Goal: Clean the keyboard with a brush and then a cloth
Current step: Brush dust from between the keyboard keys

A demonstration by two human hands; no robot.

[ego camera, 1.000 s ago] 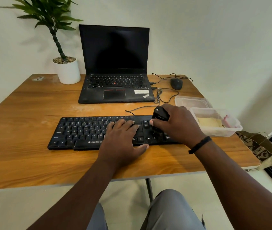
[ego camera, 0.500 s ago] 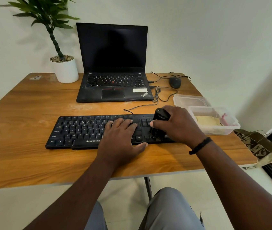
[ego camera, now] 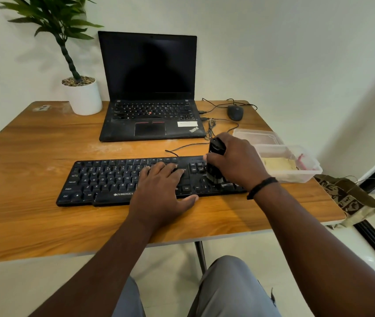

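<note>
A black keyboard [ego camera: 104, 179] lies across the wooden table [ego camera: 33, 145]. My left hand [ego camera: 159, 191] rests flat on its middle keys, fingers straight, thumb at the front edge. My right hand [ego camera: 236, 161] grips a black brush [ego camera: 215, 161] upright, its bristles down on the keys near the arrow cluster at the keyboard's right end. A yellowish cloth [ego camera: 279, 164] lies inside a clear plastic box [ego camera: 309, 173] to the right of the keyboard.
An open black laptop [ego camera: 150, 92] stands behind the keyboard, with a potted plant [ego camera: 82, 94] to its left and a wired mouse [ego camera: 235, 112] to its right. The box's clear lid [ego camera: 257, 136] lies behind the box. A printed bag [ego camera: 351, 200] hangs off the table's right edge.
The brush in my right hand has shifted slightly over the right-hand keys. My left hand stays pressed on the keyboard. The view has drifted a little.
</note>
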